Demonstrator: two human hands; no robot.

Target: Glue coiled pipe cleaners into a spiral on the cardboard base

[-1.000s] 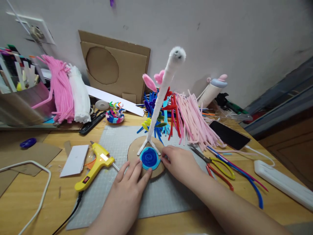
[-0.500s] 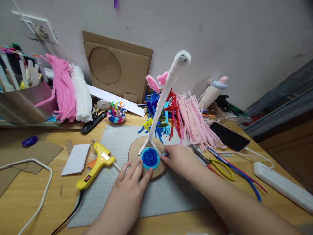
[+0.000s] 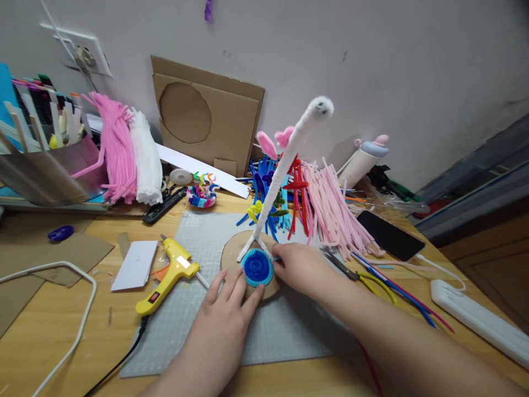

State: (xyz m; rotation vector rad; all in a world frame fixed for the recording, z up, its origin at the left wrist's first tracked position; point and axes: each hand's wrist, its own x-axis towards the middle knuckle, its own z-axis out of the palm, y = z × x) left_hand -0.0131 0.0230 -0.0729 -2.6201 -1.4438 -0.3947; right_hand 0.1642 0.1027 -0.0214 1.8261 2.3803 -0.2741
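Observation:
A round cardboard base [image 3: 232, 249] lies on the grey cutting mat [image 3: 165, 331]. On it rests a coiled blue pipe-cleaner disc [image 3: 257, 267] with a light-blue outer ring. Behind the disc rises a tall white fuzzy post [image 3: 276, 184], its forked foot on the cardboard. My left hand [image 3: 227, 309] lies with fingers spread, its fingertips on the cardboard and against the disc's near-left edge. At the disc's right edge my right hand [image 3: 300, 267] is closed in a pinch on a light-blue pipe cleaner [image 3: 275, 259], mostly hidden by the fingers.
A yellow glue gun [image 3: 171, 275] lies left of the base, near white paper [image 3: 134, 266]. Pliers [image 3: 351, 273], a phone [image 3: 390, 235] and a power strip [image 3: 475, 311] lie to the right. Bundles of pink pipe cleaners [image 3: 330, 212] and a cardboard sheet [image 3: 231, 121] are behind.
The whole view has shifted slightly, so things appear a little further right. Both hands keep almost the same place at the blue disc, with the right still pinching at its edge.

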